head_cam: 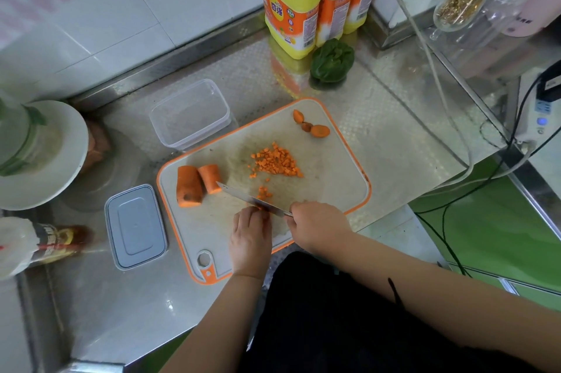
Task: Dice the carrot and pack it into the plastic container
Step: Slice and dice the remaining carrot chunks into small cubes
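A white cutting board [334,178] with an orange rim lies on the steel counter. On it sit two thick carrot chunks [197,184], a pile of diced carrot [277,161] and carrot end scraps [312,126]. My right hand [318,227] grips the handle of a knife [252,198], its blade lying across the board. My left hand [252,236] holds down a small carrot piece [262,207] under curled fingers, right against the blade. A few fresh dice [264,192] lie beyond the blade. The clear plastic container [189,114] stands empty behind the board.
The container's grey lid [135,227] lies left of the board. Yellow oil jugs [291,2] and a green vegetable [332,61] stand at the back. A white plate [42,154] and a bottle [45,245] are on the left. Cables [455,141] run along the right counter edge.
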Available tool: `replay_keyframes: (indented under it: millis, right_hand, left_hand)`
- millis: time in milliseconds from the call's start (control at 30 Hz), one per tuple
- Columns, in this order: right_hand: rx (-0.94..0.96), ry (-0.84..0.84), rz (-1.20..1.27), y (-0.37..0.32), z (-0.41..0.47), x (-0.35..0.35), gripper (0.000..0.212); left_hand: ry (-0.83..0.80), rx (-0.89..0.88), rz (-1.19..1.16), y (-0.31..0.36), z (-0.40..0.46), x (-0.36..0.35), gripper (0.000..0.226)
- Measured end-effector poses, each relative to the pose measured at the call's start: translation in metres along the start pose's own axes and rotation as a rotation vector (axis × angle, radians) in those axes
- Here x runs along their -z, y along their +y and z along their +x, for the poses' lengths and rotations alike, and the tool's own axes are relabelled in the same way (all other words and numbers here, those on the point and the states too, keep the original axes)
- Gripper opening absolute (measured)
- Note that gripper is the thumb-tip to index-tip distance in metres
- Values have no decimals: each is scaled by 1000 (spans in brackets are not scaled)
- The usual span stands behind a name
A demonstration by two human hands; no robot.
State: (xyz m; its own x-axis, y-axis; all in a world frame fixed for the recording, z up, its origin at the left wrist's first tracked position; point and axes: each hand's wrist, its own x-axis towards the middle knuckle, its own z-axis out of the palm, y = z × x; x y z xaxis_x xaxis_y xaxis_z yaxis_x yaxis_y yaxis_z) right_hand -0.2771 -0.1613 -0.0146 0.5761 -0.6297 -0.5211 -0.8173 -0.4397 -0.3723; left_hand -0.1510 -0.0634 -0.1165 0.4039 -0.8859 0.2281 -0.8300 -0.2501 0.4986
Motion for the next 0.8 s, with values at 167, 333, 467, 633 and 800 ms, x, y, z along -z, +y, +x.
replay_keyframes:
  millis: [167,333,467,633,800]
  right_hand:
    - [4,-15,-63,-2,-1,0,28]
    - [-34,-63,-90,-4,4,-8,19]
    - [-40,-74,-18,-2,7,-13,20]
    - [-71,-85,138,10,12,-6,34]
    - [-16,-20,41,8,5,-7,31]
  left_hand:
    - [18,-1,7,1,1,0,24]
    - [15,-2,19,1,0,-2,24]
    - [5,-16,17,-2,-1,-2,20]
    - [-17,23,-24,3,1,5,21]
    - [30,10,-27,4,-1,7,21]
